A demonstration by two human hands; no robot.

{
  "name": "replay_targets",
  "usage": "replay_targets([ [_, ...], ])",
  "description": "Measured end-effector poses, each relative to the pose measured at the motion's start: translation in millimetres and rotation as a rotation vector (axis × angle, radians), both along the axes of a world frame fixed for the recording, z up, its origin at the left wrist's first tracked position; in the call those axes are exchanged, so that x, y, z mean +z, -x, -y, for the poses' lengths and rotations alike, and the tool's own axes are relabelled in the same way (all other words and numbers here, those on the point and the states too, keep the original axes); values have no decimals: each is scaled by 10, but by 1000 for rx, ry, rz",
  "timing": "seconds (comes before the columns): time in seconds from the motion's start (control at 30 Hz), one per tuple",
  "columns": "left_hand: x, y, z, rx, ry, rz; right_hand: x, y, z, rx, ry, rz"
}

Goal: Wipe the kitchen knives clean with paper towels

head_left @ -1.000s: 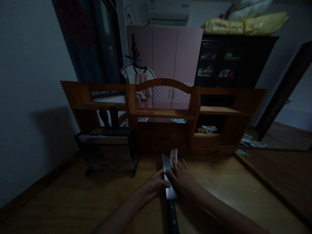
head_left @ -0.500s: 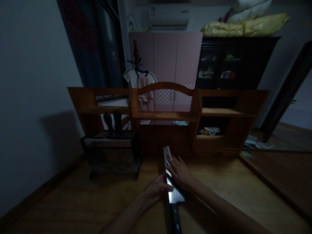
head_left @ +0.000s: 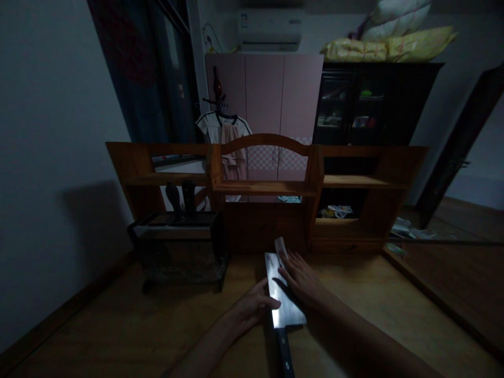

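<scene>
A kitchen cleaver (head_left: 290, 310) with a broad shiny blade and a black riveted handle points away from me above the wooden tabletop. My left hand (head_left: 254, 304) grips the blade from its left side, thumb lying on the upper face and the other fingers partly hidden beneath. Over the right part of the blade, my right hand (head_left: 301, 275) has its fingers laid against a pale folded cloth or tissue (head_left: 280, 244), whose end sticks out beyond the fingertips. The cleaver's handle has no hand around it and runs out of the bottom of the view.
On the left of the wooden tabletop (head_left: 118, 320) stands a dark knife block (head_left: 177, 252) with two black handles (head_left: 189, 195) upright in it. A wooden shelf unit (head_left: 263, 187) runs along the back. Clothes, cabinets and a dark door are farther off; the room is dim.
My right hand and the pale cloth have slid rightward across the blade, uncovering more of its left side. My left hand keeps its hold, and more of the blade's face shows.
</scene>
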State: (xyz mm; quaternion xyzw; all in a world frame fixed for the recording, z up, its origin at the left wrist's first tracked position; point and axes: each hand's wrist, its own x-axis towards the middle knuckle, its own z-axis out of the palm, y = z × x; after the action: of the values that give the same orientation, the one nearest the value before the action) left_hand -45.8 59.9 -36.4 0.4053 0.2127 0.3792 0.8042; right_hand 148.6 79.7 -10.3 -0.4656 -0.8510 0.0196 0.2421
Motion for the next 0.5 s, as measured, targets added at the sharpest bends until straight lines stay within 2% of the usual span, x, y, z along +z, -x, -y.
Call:
replay_targets([
  [0.13,-37,10,-2,26,0,-10,62,164,52,65,33,-3],
  [0.27,-6,-3,14,17,-11,11,144,282,195,151,61,-5],
  [0.5,19,16,31,8,-11,16,184,201,539,194,172,-58],
])
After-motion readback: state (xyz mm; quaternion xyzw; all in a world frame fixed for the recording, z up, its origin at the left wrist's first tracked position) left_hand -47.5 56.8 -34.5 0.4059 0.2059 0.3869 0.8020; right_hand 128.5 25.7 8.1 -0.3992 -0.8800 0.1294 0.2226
